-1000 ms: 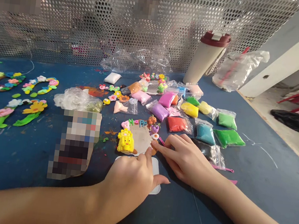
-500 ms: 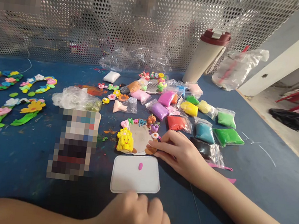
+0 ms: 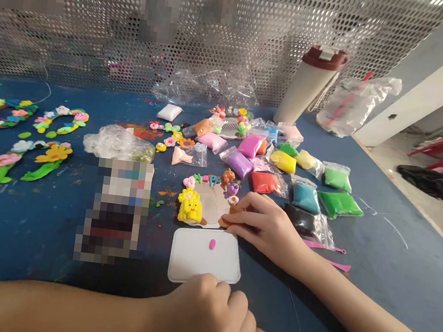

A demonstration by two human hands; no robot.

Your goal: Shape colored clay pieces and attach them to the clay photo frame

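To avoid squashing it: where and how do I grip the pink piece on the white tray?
Probably pinch the pink piece lightly by its left and right sides, coming down over the near edge of the white tray: it's longer front to back, with bare tray around.

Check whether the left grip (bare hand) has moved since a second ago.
Yes, pulled back: judged against the white, rounded-rectangular, plastic-looking tray, the left grip covered much of it then; now it is down at the tray's near edge.
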